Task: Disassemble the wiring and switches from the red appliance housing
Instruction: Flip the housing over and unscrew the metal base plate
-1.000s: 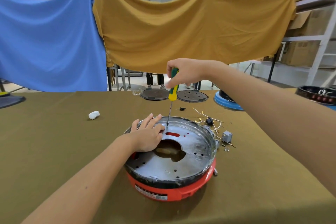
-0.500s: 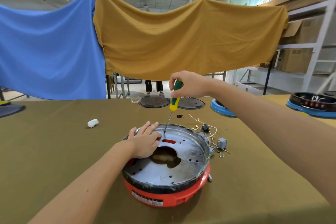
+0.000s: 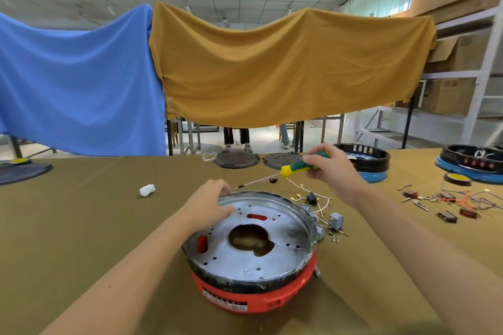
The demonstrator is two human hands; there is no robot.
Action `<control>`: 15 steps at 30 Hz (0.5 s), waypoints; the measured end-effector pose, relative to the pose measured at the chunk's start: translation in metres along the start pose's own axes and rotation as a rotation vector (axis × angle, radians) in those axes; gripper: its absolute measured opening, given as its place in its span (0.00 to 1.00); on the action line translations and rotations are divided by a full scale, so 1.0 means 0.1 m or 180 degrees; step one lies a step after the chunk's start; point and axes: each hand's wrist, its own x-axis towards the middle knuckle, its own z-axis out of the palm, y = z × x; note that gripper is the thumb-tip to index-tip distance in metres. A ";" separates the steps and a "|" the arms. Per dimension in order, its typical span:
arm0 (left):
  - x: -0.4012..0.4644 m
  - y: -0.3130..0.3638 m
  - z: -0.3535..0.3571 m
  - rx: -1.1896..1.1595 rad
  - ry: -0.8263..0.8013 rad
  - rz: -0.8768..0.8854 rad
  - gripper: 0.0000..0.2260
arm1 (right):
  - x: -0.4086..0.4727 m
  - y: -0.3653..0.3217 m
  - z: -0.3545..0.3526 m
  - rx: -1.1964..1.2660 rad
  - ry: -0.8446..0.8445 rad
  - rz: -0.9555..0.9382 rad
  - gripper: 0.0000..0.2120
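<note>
The red appliance housing (image 3: 253, 298) stands on the table in front of me, topped by a round silver metal plate (image 3: 275, 255) with a central hole. My left hand (image 3: 208, 205) rests on the plate's far left rim, fingers curled over the edge. My right hand (image 3: 330, 167) holds a green and yellow screwdriver (image 3: 296, 167) above and behind the housing, lying almost level with its tip pointing left, clear of the plate. Loose wires and a small grey switch block (image 3: 336, 220) lie just right of the housing.
Two dark round discs (image 3: 235, 159) lie at the table's far edge. A blue-based housing (image 3: 367, 164) and another (image 3: 473, 162) stand at the right, with a tape roll (image 3: 457, 179) and scattered wires and parts (image 3: 446, 204). A white wad (image 3: 147, 190) lies at the left.
My right hand lifted the screwdriver off the plate and swung it from upright to nearly level, moving right. My left hand slid from flat on the plate to its far rim.
</note>
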 end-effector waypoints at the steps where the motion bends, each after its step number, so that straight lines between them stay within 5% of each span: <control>1: -0.03 -0.02 -0.03 -0.0051 0.0054 0.0003 0.18 | -0.05 0.11 0.02 0.0303 0.0059 0.0140 0.07; 9: -0.17 -0.01 -0.06 -0.0620 0.0482 0.0072 0.01 | -0.27 0.64 0.30 0.1259 0.0283 0.0464 0.05; 15: -0.24 -0.01 -0.06 -0.0732 0.0428 0.0149 0.03 | -0.29 0.69 0.33 0.1183 0.0243 0.0527 0.07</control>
